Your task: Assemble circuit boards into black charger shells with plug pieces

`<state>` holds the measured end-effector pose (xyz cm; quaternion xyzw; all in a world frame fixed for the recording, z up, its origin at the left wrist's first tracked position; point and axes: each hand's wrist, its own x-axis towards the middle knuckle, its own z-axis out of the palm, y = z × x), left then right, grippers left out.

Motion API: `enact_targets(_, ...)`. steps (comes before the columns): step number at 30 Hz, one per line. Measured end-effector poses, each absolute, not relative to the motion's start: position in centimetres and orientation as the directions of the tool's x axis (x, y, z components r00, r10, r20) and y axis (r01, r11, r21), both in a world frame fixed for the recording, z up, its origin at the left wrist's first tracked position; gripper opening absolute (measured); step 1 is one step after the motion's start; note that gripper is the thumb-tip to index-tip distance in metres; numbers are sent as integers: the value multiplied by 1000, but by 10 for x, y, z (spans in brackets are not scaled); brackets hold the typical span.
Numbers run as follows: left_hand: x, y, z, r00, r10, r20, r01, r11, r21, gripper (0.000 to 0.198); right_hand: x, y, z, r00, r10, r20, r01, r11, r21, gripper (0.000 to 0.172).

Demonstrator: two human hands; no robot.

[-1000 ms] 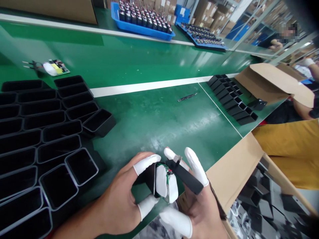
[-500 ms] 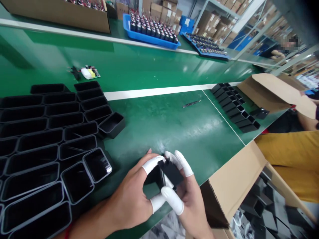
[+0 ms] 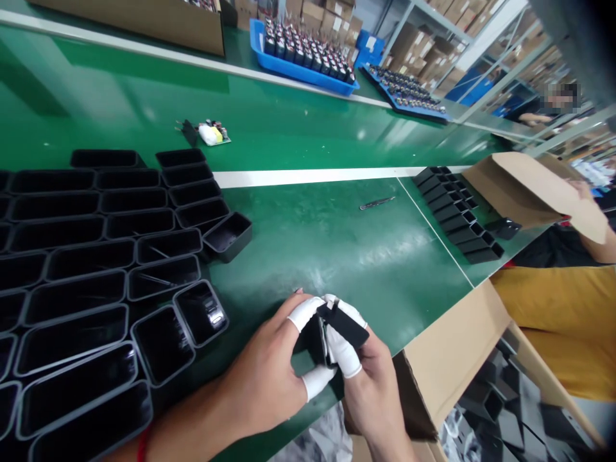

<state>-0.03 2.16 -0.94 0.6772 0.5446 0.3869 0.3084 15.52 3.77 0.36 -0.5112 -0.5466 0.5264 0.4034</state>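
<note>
Both my hands meet low in the middle of the view, over the front edge of the green bench (image 3: pixel 317 237). My left hand (image 3: pixel 269 378) grips a small black housing (image 3: pixel 315 339) between thumb and forefinger, both in white finger cots. My right hand (image 3: pixel 370 385) presses a flat black lid (image 3: pixel 345 322) onto that housing with its cot-covered fingers. The insides of the housing are hidden by the fingers and lid. Several open black housings (image 3: pixel 96 282) stand in rows just left of my left hand.
A pair of tweezers (image 3: pixel 376 203) lies mid-bench. A circuit board with a plug (image 3: pixel 206 133) lies farther back. Another row of black housings (image 3: pixel 457 215) sits right, by a co-worker's cardboard box (image 3: pixel 524 189). An open carton (image 3: pixel 457 359) of black parts stands at my right. Blue trays (image 3: pixel 308 54) line the back.
The white part and circuit board seen in the housing a second ago are now covered. My right hand has brought the black lid down onto the housing, and both hands have closed together.
</note>
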Motion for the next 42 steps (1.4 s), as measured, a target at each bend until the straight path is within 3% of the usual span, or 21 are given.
enact_targets(6, 1, 22, -8, 96, 970, 221, 481, -240, 843, 65, 167, 36, -5, -141, 964, -224, 172, -199, -965, 36)
enact_targets(12, 1, 22, -9, 116, 968, 224, 456, -252, 854, 67, 151, 40, 2, -90, 990, -113, 153, -98, -983, 38)
enact_targets(19, 2, 21, -10, 105, 976, 191, 464, -218, 859, 65, 168, 32, -16, -51, 971, -235, 72, -231, -970, 40)
enact_targets(25, 2, 21, -9, 121, 976, 180, 414, -215, 884, 68, 167, 26, -10, -110, 986, -122, 248, -92, -964, 40)
enact_targets(28, 1, 22, -8, 113, 980, 161, 438, -194, 877, 62, 165, 14, -10, -7, 993, -116, 235, -111, -966, 45)
enact_targets(31, 0, 21, -8, 141, 980, 139, 460, -189, 868, 64, 168, 4, -19, 5, 994, 110, 365, 101, -926, 56)
enact_targets(33, -1, 19, -11, 164, 977, 137, 464, -199, 863, 71, 170, 6, -22, 15, 988, 152, 386, 135, -913, 50)
enact_targets(37, -1, 12, -24, 116, 978, 173, 455, -207, 866, 86, 173, 31, -15, 203, 965, -168, -19, -168, -986, 28)
enact_targets(40, 0, 10, -33, 87, 981, 174, 467, -195, 862, 80, 175, 48, -3, 166, 934, -316, -325, -251, -912, 26)
enact_targets(42, 1, 10, -36, 72, 975, 210, 491, -218, 844, 72, 176, 52, 2, 92, 905, -415, -513, -314, -799, 20)
